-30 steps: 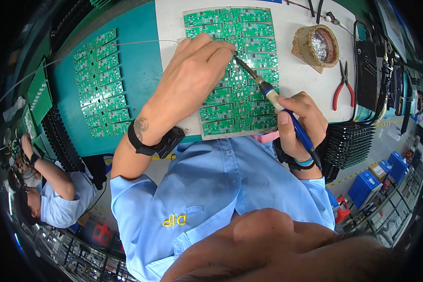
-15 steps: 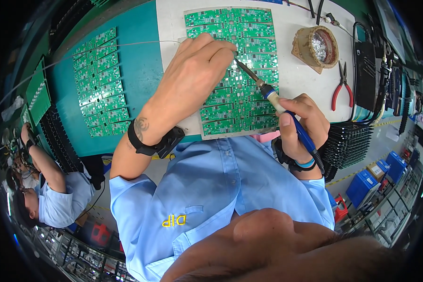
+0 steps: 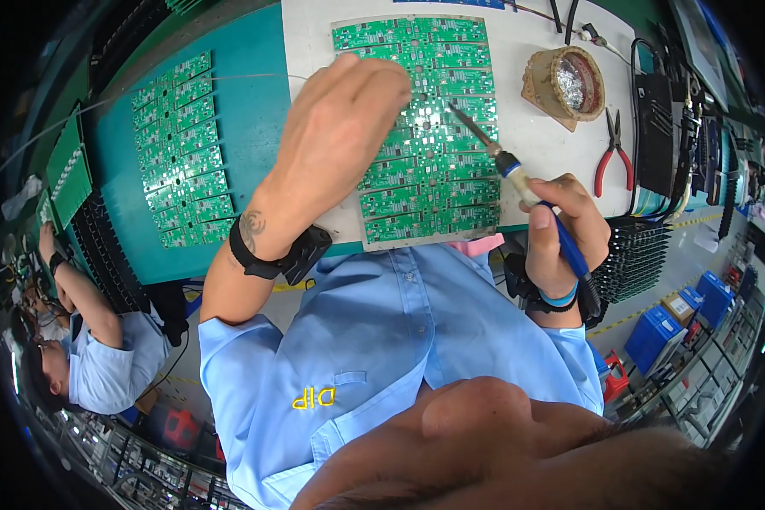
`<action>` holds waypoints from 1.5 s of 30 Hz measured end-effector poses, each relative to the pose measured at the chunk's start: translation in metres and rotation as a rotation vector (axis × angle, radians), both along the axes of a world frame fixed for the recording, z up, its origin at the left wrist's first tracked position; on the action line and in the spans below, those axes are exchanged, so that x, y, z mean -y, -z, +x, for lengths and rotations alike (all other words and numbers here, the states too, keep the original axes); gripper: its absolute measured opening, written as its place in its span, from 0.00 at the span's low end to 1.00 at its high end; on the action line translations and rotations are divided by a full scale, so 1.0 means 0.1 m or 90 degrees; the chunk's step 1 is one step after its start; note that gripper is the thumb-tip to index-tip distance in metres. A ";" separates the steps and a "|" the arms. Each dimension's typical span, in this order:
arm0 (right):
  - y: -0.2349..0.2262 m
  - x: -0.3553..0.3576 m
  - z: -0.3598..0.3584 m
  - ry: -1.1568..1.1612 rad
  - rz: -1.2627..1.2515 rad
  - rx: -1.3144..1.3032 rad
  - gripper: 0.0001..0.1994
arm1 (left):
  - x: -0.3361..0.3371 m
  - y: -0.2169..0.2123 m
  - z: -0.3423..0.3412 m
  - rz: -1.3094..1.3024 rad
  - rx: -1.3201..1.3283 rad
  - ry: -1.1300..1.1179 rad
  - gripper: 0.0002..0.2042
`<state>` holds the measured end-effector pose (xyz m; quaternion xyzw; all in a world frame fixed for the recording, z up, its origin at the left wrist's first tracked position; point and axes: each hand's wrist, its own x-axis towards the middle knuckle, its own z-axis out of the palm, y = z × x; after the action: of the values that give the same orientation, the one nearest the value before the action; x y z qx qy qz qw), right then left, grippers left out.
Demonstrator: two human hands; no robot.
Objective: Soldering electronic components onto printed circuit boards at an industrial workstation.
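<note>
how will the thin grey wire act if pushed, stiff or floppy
The wire is likely light and easily bent, being very thin for its length. It may spring back a little rather than flop, as it runs to the left hand in a smooth curve without visible kinks.

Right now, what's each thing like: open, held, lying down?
Soldering iron: held in right hand
Thin wire: running leftward from left hand
Pliers: lying down, handles spread
Round pot: open-topped, silvery inside
Middle green panel: lying flat
Left green panel: lying flat
</note>
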<state>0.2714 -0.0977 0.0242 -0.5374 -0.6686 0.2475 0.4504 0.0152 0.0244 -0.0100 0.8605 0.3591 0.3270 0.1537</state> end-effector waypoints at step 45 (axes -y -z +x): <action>0.14 -0.24 -0.02 -0.047 0.018 -0.013 0.10 | -0.09 -0.03 0.05 -0.065 -0.039 0.044 0.13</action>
<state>0.2692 -0.0735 0.0103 -0.5034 -0.6867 0.2596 0.4557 0.0201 0.0335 -0.0073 0.8729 0.3501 0.2765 0.1977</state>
